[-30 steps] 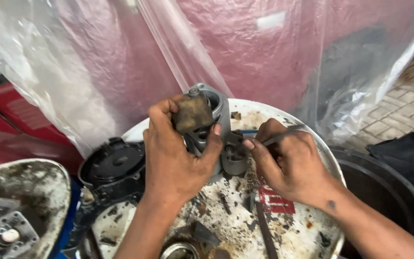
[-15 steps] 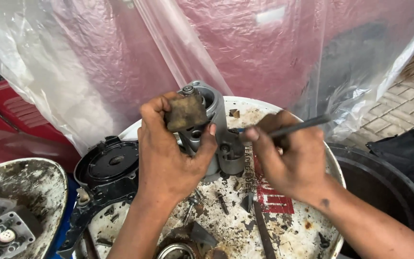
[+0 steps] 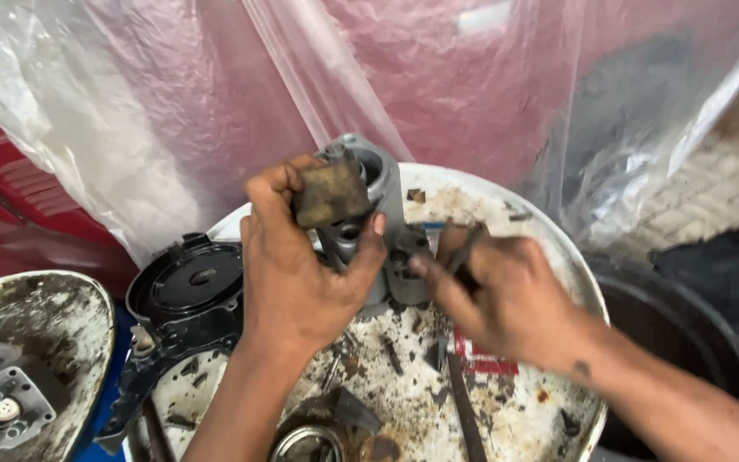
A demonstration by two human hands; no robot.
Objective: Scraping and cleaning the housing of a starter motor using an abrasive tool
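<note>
My left hand point(image 3: 297, 282) is closed round the grey metal carburettor body point(image 3: 374, 218), fingers curled over its brown float block point(image 3: 329, 194) and thumb braced on its front, holding it up above the dirty white drum lid point(image 3: 506, 214). My right hand point(image 3: 506, 299), just right of the body, pinches a thin dark tool point(image 3: 464, 250) with its tip at the body's side. I judge I am working a small part loose; steadying the body and keeping the tip seated matters now. A black plastic cover point(image 3: 186, 287) lies left of the body.
</note>
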